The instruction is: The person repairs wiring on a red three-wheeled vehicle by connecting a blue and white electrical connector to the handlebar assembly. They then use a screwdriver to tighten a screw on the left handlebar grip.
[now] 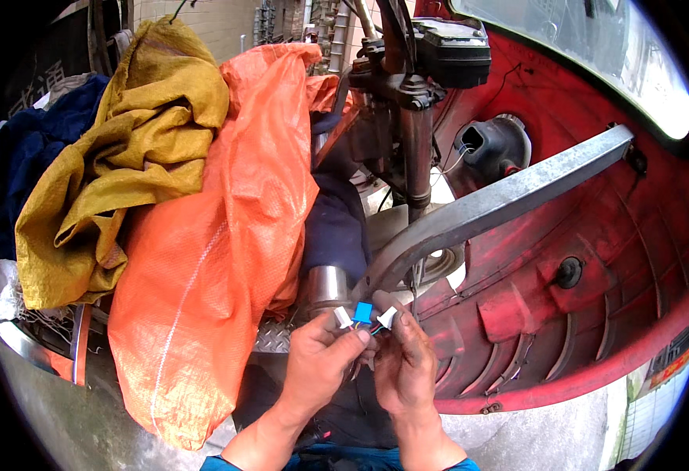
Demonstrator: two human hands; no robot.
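Observation:
My left hand (317, 369) is closed on a small wire harness below the middle of the view, its thumb across the wires just under a blue plug (363, 312). A white plug (343, 318) sticks up at its fingertips, left of the blue one. My right hand (405, 369), its fingers darkened with grime, is closed on the same harness beside a second white plug (386, 319). Short thin coloured wires run from the plugs into the fingers, and where they continue is hidden. Just beyond the hands are a metal cylinder (328, 287) and a bent steel bar (501, 196).
An orange woven sack (187, 298), yellow sack (124, 157) and dark blue cloth (22, 173) lie at left. A red vehicle shell (611, 251) with a windscreen (588, 47) fills the right. A fork tube (419, 157) with a black housing (458, 55) and a lamp housing (493, 153) stand ahead.

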